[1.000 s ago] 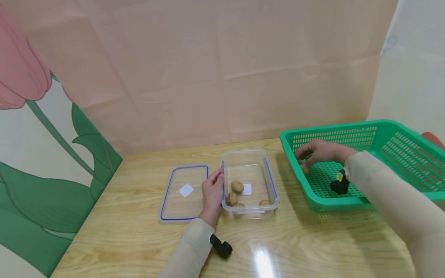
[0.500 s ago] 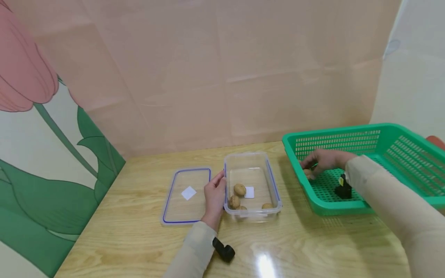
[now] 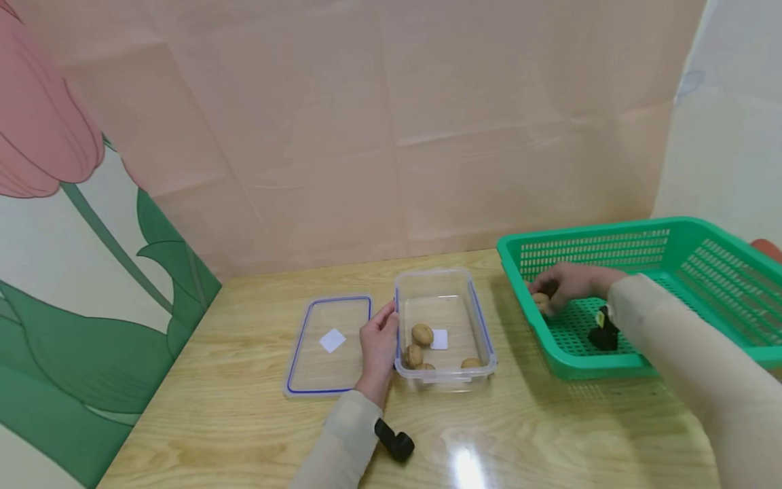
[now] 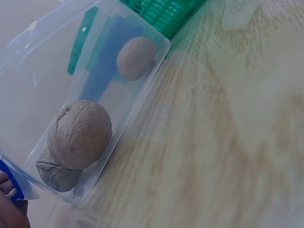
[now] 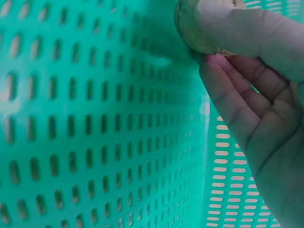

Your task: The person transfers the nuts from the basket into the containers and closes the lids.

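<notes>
A clear plastic food container [image 3: 449, 285] with blue-striped sides stands on the wooden table, several walnuts lying near its front end. One walnut [image 3: 422, 334] sits beside a white square label. My left hand [image 3: 377, 346] holds the container's left rim; in the left wrist view its fingers [image 4: 10, 209] show at the corner edge. Inside the green basket [image 3: 601, 370], my right hand [image 3: 568, 285] pinches a walnut [image 5: 194, 28] between thumb and fingers, close to the basket's slotted wall. In the head view that walnut [image 3: 541, 299] is partly hidden by the hand.
The container's lid [image 3: 305, 353], with a blue seal and a white label, lies flat left of the container. A papered wall [image 3: 305, 136] rises behind the table. An orange-red thing [image 3: 766, 250] shows past the basket's right side.
My right hand has lowered a little inside the basket and its fingers have closed around a walnut. The head view has shifted slightly; my left hand has stayed at the container.
</notes>
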Available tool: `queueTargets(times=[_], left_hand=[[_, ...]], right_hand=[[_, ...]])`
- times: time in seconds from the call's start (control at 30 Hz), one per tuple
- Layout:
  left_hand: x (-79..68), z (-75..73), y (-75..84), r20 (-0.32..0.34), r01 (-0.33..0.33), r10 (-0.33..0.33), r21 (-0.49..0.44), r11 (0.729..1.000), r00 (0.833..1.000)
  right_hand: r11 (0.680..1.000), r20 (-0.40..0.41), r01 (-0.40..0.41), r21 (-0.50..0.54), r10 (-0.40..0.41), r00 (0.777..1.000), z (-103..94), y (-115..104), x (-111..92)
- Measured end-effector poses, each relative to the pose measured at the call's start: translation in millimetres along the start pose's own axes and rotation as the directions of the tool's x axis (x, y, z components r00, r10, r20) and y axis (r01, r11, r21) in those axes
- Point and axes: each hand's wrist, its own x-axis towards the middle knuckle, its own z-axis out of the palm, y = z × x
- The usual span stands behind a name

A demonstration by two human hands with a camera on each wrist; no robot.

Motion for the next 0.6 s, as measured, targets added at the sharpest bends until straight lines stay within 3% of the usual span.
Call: queueTargets(times=[0.27,0.4,0.5,0.6], left_hand=[[0.2,0.7,0.9,0.000,0.018,-0.018,-0.001,1.000,1.000],[-8.0,-0.4,16.0,0.000,0.020,-0.020,0.010,1.000,1.000],[-8.1,-0.2,14.9,-0.002,0.022,-0.022,0.010,1.000,1.000],[0.8,-0.1,0.1,0.005,0.031,-0.031,0.002,1.000,0.999]], right_hand=[[0.974,-0.093,0.031,0.224,-0.010,0.996,-9.1,-4.8,-7.2],[0.964,-0.108,0.072,0.255,-0.046,0.993,-12.1,-8.5,-7.7],[0.962,-0.138,0.093,0.257,-0.058,0.989,-13.7,-12.7,-10.1],[0.964,-0.191,0.106,0.245,-0.060,0.980,-14.4,-17.7,-13.7]])
